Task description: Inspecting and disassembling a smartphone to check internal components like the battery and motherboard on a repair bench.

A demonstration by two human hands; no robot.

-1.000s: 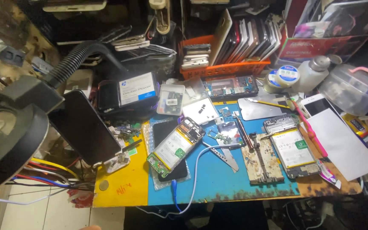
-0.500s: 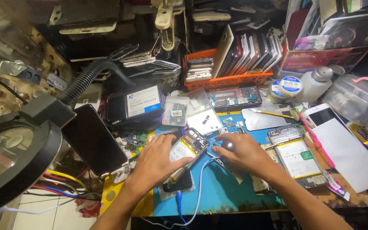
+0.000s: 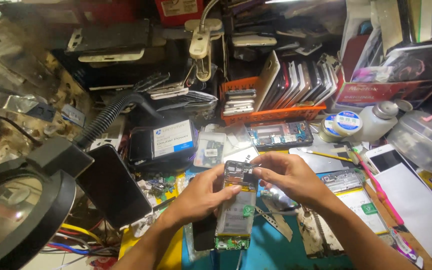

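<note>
I hold an opened phone point(image 3: 237, 207) above the blue mat point(image 3: 276, 250), its back off, showing a white battery and green boards. My left hand point(image 3: 203, 192) grips its left side at mid height. My right hand point(image 3: 286, 175) pinches the phone's top right corner, near the dark upper board. The phone stands nearly upright, tilted toward me. A dark phone point(image 3: 203, 232) lies on the mat just below my left wrist.
A black magnifier lamp point(image 3: 21, 210) on a gooseneck fills the left. A dark screen panel point(image 3: 113, 187) leans beside it. An orange basket point(image 3: 276, 112) of phones stands behind. Another opened phone point(image 3: 356, 200), tweezers point(image 3: 276, 222) and a white phone point(image 3: 391, 160) lie on the right.
Both hands came into view over the mat, took the opened phone and lifted it off the mat toward me. The view also tilted up.
</note>
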